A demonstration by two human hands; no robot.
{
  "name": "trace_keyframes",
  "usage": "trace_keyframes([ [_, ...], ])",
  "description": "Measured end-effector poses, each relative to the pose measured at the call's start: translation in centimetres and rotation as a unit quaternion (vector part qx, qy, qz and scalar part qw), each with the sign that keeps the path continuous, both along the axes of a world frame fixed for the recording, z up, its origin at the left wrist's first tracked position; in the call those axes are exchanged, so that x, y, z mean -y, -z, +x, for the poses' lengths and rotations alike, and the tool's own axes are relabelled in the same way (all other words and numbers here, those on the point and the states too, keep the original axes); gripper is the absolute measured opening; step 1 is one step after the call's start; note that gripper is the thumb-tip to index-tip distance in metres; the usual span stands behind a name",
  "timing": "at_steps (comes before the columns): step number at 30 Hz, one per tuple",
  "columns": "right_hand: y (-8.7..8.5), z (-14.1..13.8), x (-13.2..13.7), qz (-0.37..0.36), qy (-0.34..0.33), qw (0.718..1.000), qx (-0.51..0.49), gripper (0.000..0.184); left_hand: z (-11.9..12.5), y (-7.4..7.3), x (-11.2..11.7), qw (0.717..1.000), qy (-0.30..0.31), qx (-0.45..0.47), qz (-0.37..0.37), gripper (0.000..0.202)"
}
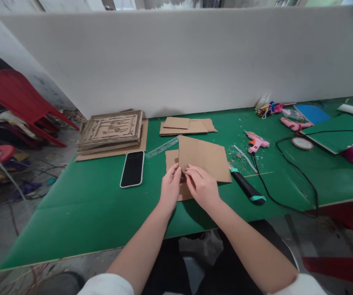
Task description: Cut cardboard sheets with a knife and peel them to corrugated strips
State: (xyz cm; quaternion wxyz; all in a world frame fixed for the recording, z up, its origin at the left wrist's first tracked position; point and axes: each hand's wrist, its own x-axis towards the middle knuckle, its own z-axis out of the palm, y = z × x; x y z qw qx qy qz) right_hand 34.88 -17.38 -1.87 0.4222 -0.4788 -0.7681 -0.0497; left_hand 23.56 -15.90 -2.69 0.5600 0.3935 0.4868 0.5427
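My left hand [170, 186] and my right hand [201, 186] meet at the near left corner of a brown cardboard sheet [205, 157], fingers pinched on its edge. The sheet is tilted up a little over a second cardboard piece [172, 157] lying flat on the green table [87, 205]. Both hands are closed on the sheet's corner.
A phone [132, 168] lies left of the hands, a clear ruler [162, 147] behind it. A stack of cardboard mazes [110, 131] sits at the back left, loose cardboard pieces [187, 125] behind. A utility knife [247, 187], pink glue gun [256, 142] and black cable [287, 164] lie to the right.
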Motion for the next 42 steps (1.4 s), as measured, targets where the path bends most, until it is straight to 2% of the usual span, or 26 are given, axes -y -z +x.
trace_keyframes([
  [4,-0.6,0.4,-0.1,-0.038,0.001,0.999,0.016,0.021,0.2,-0.9,0.3,0.997,0.051,0.064,-0.013,0.037],
  [8,-0.6,0.3,-0.2,-0.014,0.013,0.998,0.053,0.019,0.3,-1.2,0.3,0.996,0.061,0.064,-0.03,0.029],
  [12,-0.2,0.1,-0.2,-0.007,0.032,0.999,0.037,0.016,0.4,-1.1,0.1,0.997,0.038,0.06,-0.039,0.022],
  [19,0.6,0.0,-0.2,-0.018,0.021,0.998,0.061,0.014,-0.5,-0.1,-0.9,0.995,0.061,0.075,0.004,0.046],
  [24,1.2,-0.1,0.0,-0.029,0.006,0.995,0.096,0.012,-1.3,0.3,-1.5,0.996,0.035,0.082,-0.029,0.068],
  [29,1.4,0.2,0.3,-0.04,-0.011,0.991,0.124,0.012,-2.1,0.1,-2.3,0.991,0.066,0.097,-0.07,0.085],
  [34,1.4,0.3,0.7,-0.057,-0.053,0.989,0.127,0.013,-3.3,0.5,-3.6,0.987,0.097,0.092,-0.087,0.079],
  [37,1.4,0.2,0.9,-0.062,-0.095,0.988,0.107,0.013,-4.2,0.5,-4.4,0.982,0.152,0.082,-0.079,0.079],
  [40,1.4,0.0,1.0,-0.056,-0.131,0.986,0.089,0.014,-4.9,0.3,-5.0,0.975,0.203,0.057,-0.072,0.07],
  [42,1.3,-0.1,1.1,-0.05,-0.147,0.985,0.079,0.015,-5.3,0.2,-5.4,0.975,0.205,0.041,-0.068,0.063],
])
